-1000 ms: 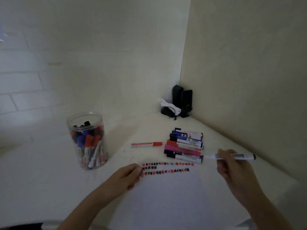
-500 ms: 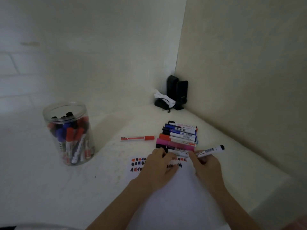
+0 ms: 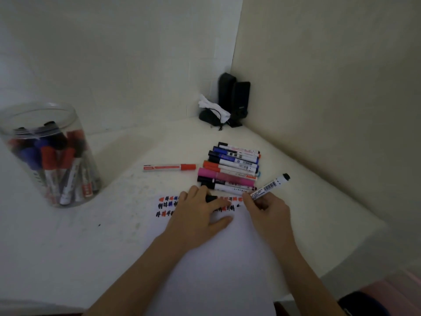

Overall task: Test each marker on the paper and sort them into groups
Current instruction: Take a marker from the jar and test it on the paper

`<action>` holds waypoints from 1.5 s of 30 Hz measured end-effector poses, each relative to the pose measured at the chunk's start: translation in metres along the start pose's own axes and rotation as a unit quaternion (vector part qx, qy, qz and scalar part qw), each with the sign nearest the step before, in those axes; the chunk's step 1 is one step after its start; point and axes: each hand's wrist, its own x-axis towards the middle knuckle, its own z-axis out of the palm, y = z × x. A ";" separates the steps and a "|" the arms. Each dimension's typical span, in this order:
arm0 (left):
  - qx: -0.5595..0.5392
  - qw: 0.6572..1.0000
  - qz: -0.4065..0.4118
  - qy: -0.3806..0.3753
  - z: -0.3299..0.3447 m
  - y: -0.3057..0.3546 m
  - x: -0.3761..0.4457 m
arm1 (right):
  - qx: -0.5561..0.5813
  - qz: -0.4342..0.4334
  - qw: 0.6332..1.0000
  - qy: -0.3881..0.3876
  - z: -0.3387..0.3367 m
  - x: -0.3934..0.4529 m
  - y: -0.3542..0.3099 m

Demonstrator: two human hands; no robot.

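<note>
Both hands on paper [image 3: 211,258]; right hand [image 3: 266,209] grips black marker [image 3: 270,186].
</note>
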 end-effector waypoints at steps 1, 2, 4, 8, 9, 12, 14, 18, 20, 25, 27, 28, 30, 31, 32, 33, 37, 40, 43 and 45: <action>0.000 1.000 -0.002 -0.002 0.000 0.000 0.000 | -0.002 -0.002 1.000 0.001 0.000 0.000 0.000; -0.001 1.000 -0.004 -0.004 -0.001 0.000 0.000 | -0.004 -0.005 1.000 0.003 0.000 0.000 -0.001; -0.002 1.000 -0.007 -0.005 -0.001 0.001 0.000 | -0.003 -0.011 1.000 0.002 0.000 -0.001 -0.001; 0.002 1.000 -0.006 -0.004 -0.001 0.000 0.000 | -0.001 -0.006 1.000 -0.007 0.003 -0.001 0.000; 0.001 1.000 -0.007 -0.003 -0.001 0.000 0.000 | -0.005 -0.005 1.000 -0.004 0.003 0.000 0.001; -0.007 1.000 -0.013 -0.006 -0.001 0.000 -0.001 | -0.002 -0.010 1.000 0.004 0.002 0.000 0.001; -0.003 1.000 -0.013 -0.006 -0.002 0.001 -0.001 | 0.003 -0.023 1.000 -0.002 0.002 -0.001 0.000; 0.002 1.000 -0.012 -0.011 -0.002 0.001 0.000 | -0.010 -0.033 0.999 0.004 0.003 -0.002 0.001; -0.003 1.000 -0.015 -0.018 -0.002 0.000 -0.001 | -0.011 -0.037 0.999 0.014 0.002 -0.001 0.001; -0.005 1.000 -0.016 -0.012 0.000 0.000 0.000 | -0.023 -0.055 0.998 0.008 0.003 -0.001 -0.002; -0.007 1.000 -0.016 -0.019 0.001 -0.001 -0.001 | -0.007 -0.046 0.999 0.006 0.003 -0.002 -0.001; -0.010 1.000 -0.017 -0.021 0.001 -0.001 -0.001 | -0.003 -0.045 0.999 0.008 0.003 -0.002 -0.001; -0.011 1.000 -0.016 -0.019 0.000 -0.001 -0.001 | -0.016 -0.049 0.999 0.017 0.003 -0.001 0.001; -0.009 1.000 -0.013 -0.015 0.000 -0.001 0.000 | -0.024 -0.048 0.998 0.021 0.003 0.001 0.002; -0.006 1.000 -0.011 -0.013 0.000 0.000 0.000 | -0.028 -0.044 0.998 0.021 0.004 0.002 0.002; -0.005 1.000 -0.009 -0.011 0.000 -0.001 0.000 | -0.031 -0.038 0.999 0.022 0.004 0.003 0.003; -0.010 1.000 -0.008 -0.012 0.001 -0.002 0.000 | -0.021 -0.020 0.999 0.020 0.005 0.002 0.003; -0.013 1.000 -0.007 -0.018 0.002 -0.003 0.000 | -0.016 -0.011 1.000 0.020 0.003 0.000 0.000; -0.019 1.000 -0.012 -0.020 0.001 -0.003 0.000 | 0.045 0.027 0.997 0.052 0.000 0.003 -0.005; -0.044 0.998 -0.028 -0.024 -0.008 0.003 0.001 | 0.081 0.047 0.993 0.066 -0.002 0.003 -0.007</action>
